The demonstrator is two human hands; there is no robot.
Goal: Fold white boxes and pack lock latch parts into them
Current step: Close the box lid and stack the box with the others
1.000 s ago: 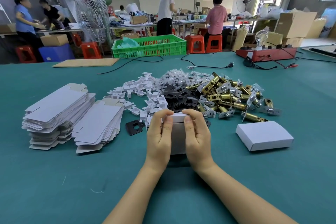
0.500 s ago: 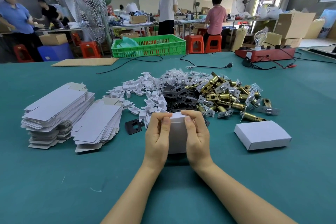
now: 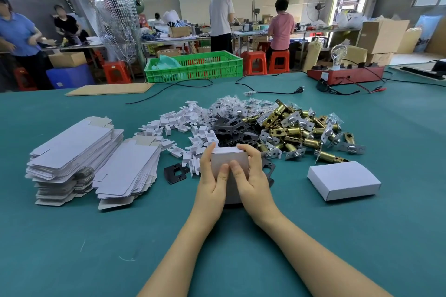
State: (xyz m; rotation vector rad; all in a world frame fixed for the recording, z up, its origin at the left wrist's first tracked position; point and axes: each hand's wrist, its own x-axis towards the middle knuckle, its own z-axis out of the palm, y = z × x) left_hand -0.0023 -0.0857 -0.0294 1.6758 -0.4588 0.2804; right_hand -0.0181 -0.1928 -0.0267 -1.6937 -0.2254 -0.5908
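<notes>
A small white box (image 3: 229, 158) stands on end on the green table, held between both hands. My left hand (image 3: 212, 178) grips its left side with the thumb on the near face. My right hand (image 3: 251, 176) grips the right side, thumb beside the left thumb. A closed white box (image 3: 344, 179) lies flat to the right. Behind the hands is a heap of brass latch bolts (image 3: 294, 132), black plates (image 3: 231, 129) and white plastic inserts (image 3: 183, 123). Two stacks of flat white box blanks (image 3: 91, 157) lie to the left.
One black plate (image 3: 175, 172) lies alone left of the hands. Cables, a red test unit with a bulb (image 3: 345, 75), a cardboard sheet (image 3: 111, 89) and a green crate (image 3: 193, 67) are at the table's far side. People work at benches beyond.
Both thumbs have slid down from the box's top edge to the middle of its near face, meeting there. The box's top now looks closed.
</notes>
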